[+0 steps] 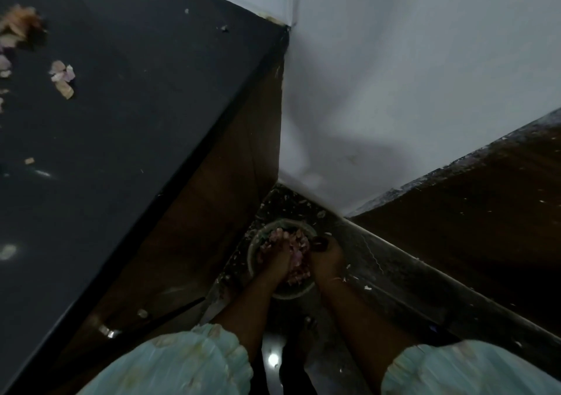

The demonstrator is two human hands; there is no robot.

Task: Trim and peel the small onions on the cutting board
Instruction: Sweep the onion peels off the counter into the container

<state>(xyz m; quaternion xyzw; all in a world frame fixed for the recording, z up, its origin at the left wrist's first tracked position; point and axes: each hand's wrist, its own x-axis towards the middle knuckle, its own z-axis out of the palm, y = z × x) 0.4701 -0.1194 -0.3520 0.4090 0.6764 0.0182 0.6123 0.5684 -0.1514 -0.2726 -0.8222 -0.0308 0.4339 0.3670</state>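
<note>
1. Far left of the frame: the dark counter (pixel 127 115) fills the upper left, with loose onion skins (pixel 62 79) scattered along its left edge. No cutting board and no whole onion can be made out on it.
2. Lower centre: a round bowl (pixel 258 243) sits low down in the corner under the pale wall (pixel 409 76), heaped with pinkish onion peelings (pixel 296 262).
3. The left hand (pixel 277 253) reaches into the bowl, fingers spread and pressed into the peelings; blur hides whether it pinches any.
4. Just to its right, the right hand (pixel 326 256) is over the bowl's right rim, fingers curled round a small dark object (pixel 318 242), perhaps a knife handle; I cannot tell what it is.
5. The task's thing shows only as scraps in the bowl and on the counter. The heap has no long axis and points no way; the counter skins lie flat at mixed angles.
6. Risk, as I judge it: peelings dropped past the rim would add to the white flecks already on the dark ledge (pixel 394 273) at right. If the dark object is a blade, the left hand's fingers so near it in poor light could be nicked.
7. Bottom edge: pale green sleeves (pixel 188 361) hang above the bowl and could pick up wet scraps.
</note>
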